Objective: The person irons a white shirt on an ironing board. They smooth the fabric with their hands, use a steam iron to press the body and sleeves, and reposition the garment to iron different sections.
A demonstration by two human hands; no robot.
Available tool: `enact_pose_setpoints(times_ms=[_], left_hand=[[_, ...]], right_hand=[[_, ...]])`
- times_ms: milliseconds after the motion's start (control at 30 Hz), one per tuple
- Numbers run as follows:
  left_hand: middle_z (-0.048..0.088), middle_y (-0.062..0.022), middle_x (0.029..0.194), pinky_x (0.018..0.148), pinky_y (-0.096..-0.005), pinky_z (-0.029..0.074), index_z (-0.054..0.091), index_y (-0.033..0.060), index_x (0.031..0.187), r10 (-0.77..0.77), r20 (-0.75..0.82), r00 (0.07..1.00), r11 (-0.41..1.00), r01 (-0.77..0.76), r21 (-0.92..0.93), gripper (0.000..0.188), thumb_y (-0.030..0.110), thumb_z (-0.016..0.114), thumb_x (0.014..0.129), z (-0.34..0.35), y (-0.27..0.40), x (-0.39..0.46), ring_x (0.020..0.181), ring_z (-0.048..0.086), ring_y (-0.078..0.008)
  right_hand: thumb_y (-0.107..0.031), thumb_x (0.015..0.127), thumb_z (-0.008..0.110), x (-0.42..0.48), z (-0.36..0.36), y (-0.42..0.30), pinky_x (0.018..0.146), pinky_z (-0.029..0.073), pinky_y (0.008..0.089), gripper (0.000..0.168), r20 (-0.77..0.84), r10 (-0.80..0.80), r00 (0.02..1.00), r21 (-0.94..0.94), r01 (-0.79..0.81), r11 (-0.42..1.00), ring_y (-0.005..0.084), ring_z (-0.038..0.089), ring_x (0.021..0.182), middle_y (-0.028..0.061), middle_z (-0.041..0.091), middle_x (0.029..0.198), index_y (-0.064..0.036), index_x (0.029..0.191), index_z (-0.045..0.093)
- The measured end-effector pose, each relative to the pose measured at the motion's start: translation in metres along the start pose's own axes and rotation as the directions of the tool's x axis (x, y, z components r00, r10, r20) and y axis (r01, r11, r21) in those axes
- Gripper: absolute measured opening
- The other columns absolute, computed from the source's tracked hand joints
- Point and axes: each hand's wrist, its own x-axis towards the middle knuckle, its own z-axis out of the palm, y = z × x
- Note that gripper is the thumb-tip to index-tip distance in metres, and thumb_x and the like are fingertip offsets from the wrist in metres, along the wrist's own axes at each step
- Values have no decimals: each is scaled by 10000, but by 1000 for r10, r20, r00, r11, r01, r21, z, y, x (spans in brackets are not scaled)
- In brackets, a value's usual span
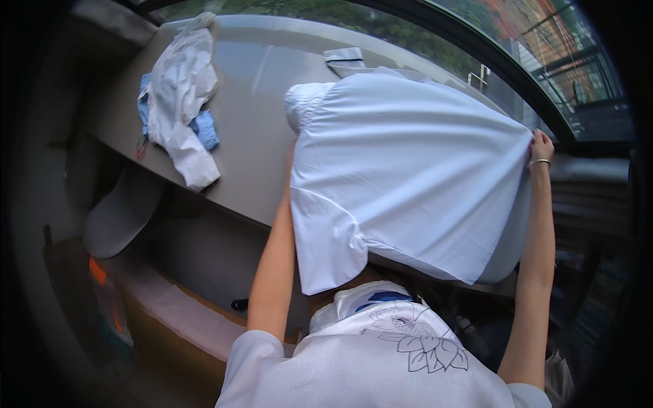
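Observation:
A white short-sleeved garment (pixel 408 153) is spread in front of me, partly over the table. Its far right corner is pinched in my right hand (pixel 542 145), which wears a bracelet at the wrist. From there, folds fan across the cloth towards the left. My left forearm runs up along the garment's left edge, and the hand itself is hidden behind the cloth. At the upper left, the fabric is bunched into a gathered part (pixel 308 99). One sleeve (pixel 326 255) hangs down over the near table edge, close to my body.
On the grey table (pixel 250 137), a crumpled white garment (pixel 181 92) lies at the left with light blue cloth (pixel 205 130). A white item with a dark stripe (pixel 344 57) rests at the back. Windows border the far side. A grey chair (pixel 120 219) stands at lower left.

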Motion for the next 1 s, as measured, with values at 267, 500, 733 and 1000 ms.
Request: enact_pose_setpoints(times_ms=[267, 500, 733, 1000], left_hand=[[492, -146, 1309, 980, -320, 434, 442, 2, 1311, 2, -420, 907, 976, 90, 200, 460, 98, 634, 905, -70, 82, -95, 1179, 501, -220], [661, -107, 1070, 935, -319, 462, 645, -23, 1054, 422, 8, 906, 627, -298, 719, 177, 0, 619, 881, 31, 169, -182, 1007, 624, -202], [590, -135, 1257, 1010, -461, 419, 635, 45, 1132, 352, 668, 656, 361, -753, 550, 441, 97, 774, 717, 151, 162, -192, 1192, 542, -339], [350, -172, 1479, 1105, -526, 259, 481, 171, 1374, 145, 853, 502, 225, -856, 466, 689, 328, 745, 757, 206, 131, -207, 1367, 329, -355]], right_hand=[[-292, 885, 659, -242, -41, -71, 1064, 365, 389, 592, 381, -228, 896, -227, 330, 916, 316, 464, 1263, 221, 470, 1353, 24, 1333, 436], [-126, 891, 639, -387, -149, -61, 708, 494, 265, 155, 111, -117, 987, -261, 143, 955, 137, 619, 769, 69, 639, 832, 15, 956, 636], [-134, 837, 727, -428, -147, -50, 527, 483, 205, 169, 378, 255, 890, 15, -281, 959, 67, 591, 566, 21, 631, 644, 23, 811, 670], [-123, 841, 711, -391, -166, -62, 501, 466, 204, 164, 428, 156, 890, -77, -136, 988, 64, 583, 531, 25, 623, 599, 15, 767, 660]])
